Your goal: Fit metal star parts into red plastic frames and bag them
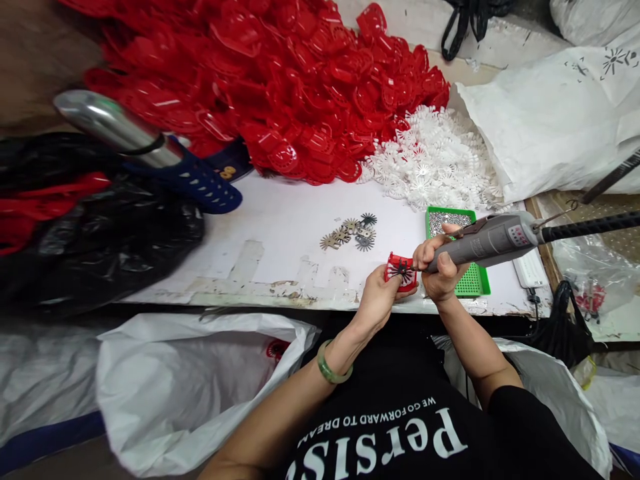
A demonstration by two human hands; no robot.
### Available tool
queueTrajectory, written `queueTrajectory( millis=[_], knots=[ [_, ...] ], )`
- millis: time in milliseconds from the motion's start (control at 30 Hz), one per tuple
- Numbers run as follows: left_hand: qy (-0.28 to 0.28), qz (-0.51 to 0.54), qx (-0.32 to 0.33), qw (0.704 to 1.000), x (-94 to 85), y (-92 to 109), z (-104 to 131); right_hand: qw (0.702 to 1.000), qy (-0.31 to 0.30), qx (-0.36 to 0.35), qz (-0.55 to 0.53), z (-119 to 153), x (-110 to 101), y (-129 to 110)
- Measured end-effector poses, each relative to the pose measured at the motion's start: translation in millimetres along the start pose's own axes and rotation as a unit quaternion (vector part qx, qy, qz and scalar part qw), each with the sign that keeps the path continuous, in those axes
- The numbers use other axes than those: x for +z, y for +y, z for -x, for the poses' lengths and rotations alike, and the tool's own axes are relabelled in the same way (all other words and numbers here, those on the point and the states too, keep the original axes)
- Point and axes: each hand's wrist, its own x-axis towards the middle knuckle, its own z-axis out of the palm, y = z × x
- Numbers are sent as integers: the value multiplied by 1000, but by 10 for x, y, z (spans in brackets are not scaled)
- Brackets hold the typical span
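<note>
My left hand (381,293) is closed on a small red plastic part (407,285) near the front edge of the table. A dark toothed disc (400,269) lies on the red part, beneath my thumb. My right hand (440,279) grips a grey electric screwdriver (487,241), whose front end points left at the disc. Whether the tip touches it, I cannot tell. Behind the right hand is a green tray (473,283), partly covered, with small metal pieces (447,221) in its far section. Several loose metal toothed discs (350,233) lie left of my hands.
A big heap of red plastic parts (280,80) fills the back, beside a pile of white toothed pieces (435,163). A metal cylinder in a blue holder (200,180) and a black bag (125,233) stand left. White sacks (165,400) hang open below the table edge.
</note>
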Motion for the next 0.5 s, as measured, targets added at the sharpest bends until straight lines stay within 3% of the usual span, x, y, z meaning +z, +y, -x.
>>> queueTrajectory(
  millis=[500],
  knots=[
    [-7, -9, -6, 1000, 3, 21, 12, 998, -24, -25, -43, 22, -1, 5]
  ],
)
